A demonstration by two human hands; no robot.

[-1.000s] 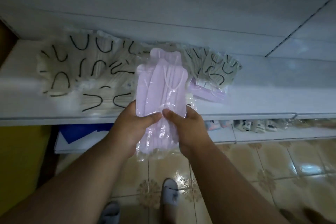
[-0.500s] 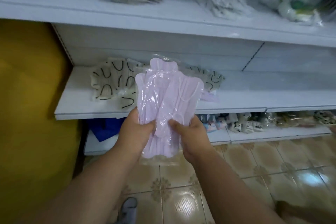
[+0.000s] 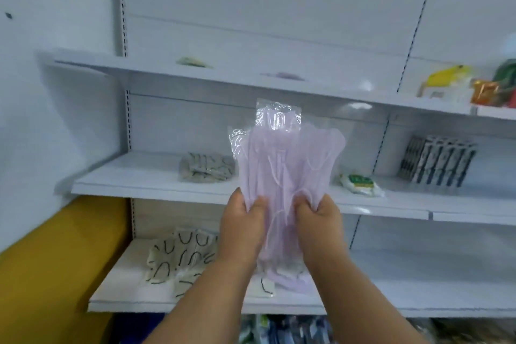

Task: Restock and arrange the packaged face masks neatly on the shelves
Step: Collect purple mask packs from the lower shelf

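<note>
Head view: your left hand (image 3: 242, 227) and right hand (image 3: 318, 225) pinch the lilac mask packs (image 3: 287, 165) upright by their lower end, fingers curled, the middle shelf (image 3: 145, 184) just beyond.

No text, label or number can be read on any package or shelf.

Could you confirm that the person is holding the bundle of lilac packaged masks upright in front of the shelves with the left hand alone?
Not quite: the head view shows both hands holding it. The left hand and the right hand each grip the lower part of the lilac packaged masks, held upright in front of the shelves.
</note>
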